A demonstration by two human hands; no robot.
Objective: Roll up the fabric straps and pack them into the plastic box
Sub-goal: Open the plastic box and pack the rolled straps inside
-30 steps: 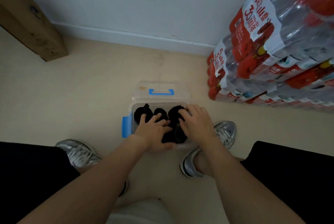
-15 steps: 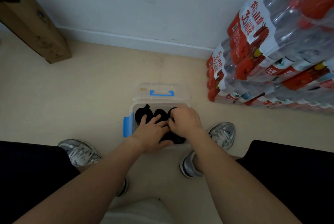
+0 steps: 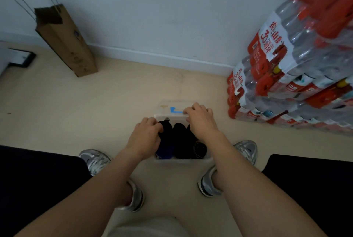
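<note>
Rolled black straps [image 3: 179, 139] fill the box [image 3: 183, 160]; its lid [image 3: 166, 105] lies just past the far edge, long axis left-right, nearest the right hand [image 3: 200, 120], which curls on its near edge, while the left hand [image 3: 145, 137] grips the box's left rim.

Both bare forearms ran forward and inward from the lower corners, wrists straight. The left hand [image 3: 146, 137] sat nearer, knuckles up, fingers curled downward, thumb turned toward the middle; what it gripped was hidden beneath it. The right hand [image 3: 200, 120] lay farther out, palm down, its fingers [image 3: 191, 111] bent and hooked over the near edge of the lid [image 3: 166, 105].
</note>
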